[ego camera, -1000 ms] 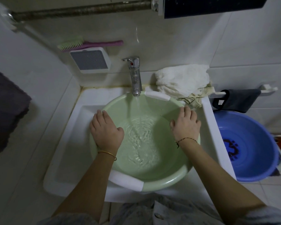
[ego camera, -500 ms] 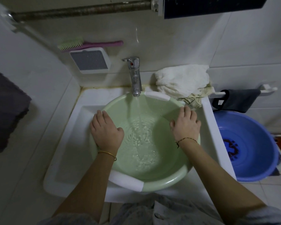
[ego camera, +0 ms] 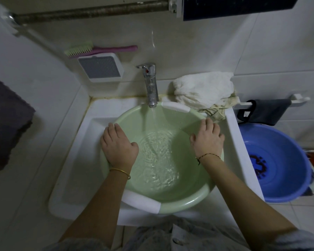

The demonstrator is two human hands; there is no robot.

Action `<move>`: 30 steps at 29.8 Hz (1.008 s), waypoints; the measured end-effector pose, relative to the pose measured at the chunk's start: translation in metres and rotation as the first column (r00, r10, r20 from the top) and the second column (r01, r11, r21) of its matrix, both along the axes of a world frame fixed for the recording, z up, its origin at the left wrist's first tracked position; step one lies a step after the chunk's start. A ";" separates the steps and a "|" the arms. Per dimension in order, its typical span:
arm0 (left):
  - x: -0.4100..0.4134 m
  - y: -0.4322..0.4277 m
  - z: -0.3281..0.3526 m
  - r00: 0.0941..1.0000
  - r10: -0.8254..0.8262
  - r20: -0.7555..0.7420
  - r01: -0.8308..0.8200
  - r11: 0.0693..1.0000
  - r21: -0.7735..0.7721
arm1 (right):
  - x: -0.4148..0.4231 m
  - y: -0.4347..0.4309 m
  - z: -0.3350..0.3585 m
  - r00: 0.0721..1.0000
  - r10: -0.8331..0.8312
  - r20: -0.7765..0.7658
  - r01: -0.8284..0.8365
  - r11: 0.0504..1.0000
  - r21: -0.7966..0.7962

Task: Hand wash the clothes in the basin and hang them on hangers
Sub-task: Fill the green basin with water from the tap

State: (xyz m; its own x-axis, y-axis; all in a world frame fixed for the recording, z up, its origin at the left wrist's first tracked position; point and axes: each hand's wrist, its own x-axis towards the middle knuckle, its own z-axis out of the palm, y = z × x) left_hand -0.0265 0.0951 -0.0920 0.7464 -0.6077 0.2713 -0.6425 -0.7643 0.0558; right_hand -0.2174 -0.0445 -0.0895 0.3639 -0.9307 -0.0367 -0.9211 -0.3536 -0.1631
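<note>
A pale green basin (ego camera: 188,201) with white grips sits in the white sink (ego camera: 71,178), partly filled with rippling water. Water runs into it from the chrome tap (ego camera: 150,82). My left hand (ego camera: 118,145) holds the basin's left rim, fingers over the outside and thumb inside. On the right rim my right hand (ego camera: 207,140) holds the basin the same way. A crumpled white cloth (ego camera: 203,89) lies on the sink's back right corner, over a patterned piece. No clothing is in the water.
A blue basin (ego camera: 288,192) stands on the floor to the right, below a dark cloth (ego camera: 268,113) hung on a white rail. A brush (ego camera: 98,49) lies on a wall-mounted box (ego camera: 101,69). A dark towel (ego camera: 5,124) hangs at the left.
Both hands stay on the rim in the same places. Only the water keeps running and rippling.
</note>
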 end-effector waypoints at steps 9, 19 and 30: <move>0.001 0.000 -0.001 1.000 0.001 0.011 -0.002 1.000 0.021 | 0.001 0.000 0.000 1.000 0.001 0.008 -0.001 1.000 0.003; 0.000 0.001 0.000 1.000 -0.001 0.009 0.001 1.000 0.015 | 0.000 0.000 0.000 1.000 0.003 0.006 -0.003 1.000 0.002; -0.001 0.000 0.001 1.000 -0.004 0.014 0.005 1.000 -0.023 | 0.000 0.000 0.000 1.000 0.005 0.005 -0.005 1.000 -0.001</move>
State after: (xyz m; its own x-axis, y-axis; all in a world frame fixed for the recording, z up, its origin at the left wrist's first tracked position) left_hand -0.0273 0.0955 -0.0910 0.7397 -0.6046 0.2956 -0.6467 -0.7601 0.0637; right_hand -0.2177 -0.0448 -0.0898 0.3686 -0.9290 -0.0342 -0.9185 -0.3583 -0.1674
